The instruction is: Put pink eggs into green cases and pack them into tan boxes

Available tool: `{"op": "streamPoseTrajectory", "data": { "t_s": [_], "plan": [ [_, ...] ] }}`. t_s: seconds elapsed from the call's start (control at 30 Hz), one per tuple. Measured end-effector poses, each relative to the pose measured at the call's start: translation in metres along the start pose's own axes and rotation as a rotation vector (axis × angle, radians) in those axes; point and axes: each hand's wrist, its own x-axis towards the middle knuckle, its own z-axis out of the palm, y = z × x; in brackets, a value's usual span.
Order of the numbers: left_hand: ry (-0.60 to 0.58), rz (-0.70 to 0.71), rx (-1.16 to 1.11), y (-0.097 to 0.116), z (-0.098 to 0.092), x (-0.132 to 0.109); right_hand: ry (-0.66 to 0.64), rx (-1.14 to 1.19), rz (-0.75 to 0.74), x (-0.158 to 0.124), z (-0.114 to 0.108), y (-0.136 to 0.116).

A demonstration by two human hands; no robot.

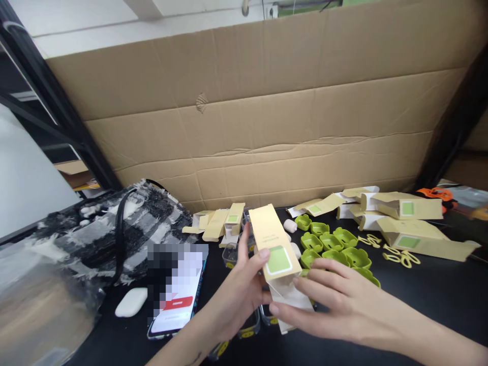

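Observation:
My left hand (238, 290) grips a tall beige carton (272, 239) with a green square on its face, thumb on the front near the square. My right hand (335, 300) closes its fingers around the carton's open lower flap. Behind the carton lie several green moulded cases (331, 243) on the black table (430, 295). A white earbud case (290, 225) lies beside them.
More beige cartons (409, 223) and yellow loops (400, 256) lie to the right, folded cartons (223, 222) to the left. A phone (177, 300), a white case (131, 301) and a black-and-white bag (114, 229) sit at left. A cardboard sheet (267, 117) stands behind.

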Motion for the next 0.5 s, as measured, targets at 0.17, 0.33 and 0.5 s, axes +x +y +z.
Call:
{"op": "streamPoseTrajectory", "data": {
  "t_s": [0.17,0.33,0.5],
  "plan": [
    [-0.067,-0.038,0.015,-0.0003,0.002,-0.0006,0.011,0.092,0.05,0.0023,0.003,-0.0009],
    [-0.095,-0.015,0.016,-0.0024,0.001,0.0012,0.093,0.379,0.275,0.004,0.0012,-0.0058],
    [-0.08,-0.021,0.032,-0.0085,-0.0012,0.0012,0.174,0.293,0.268,-0.0027,0.004,-0.006]
  ]
}}
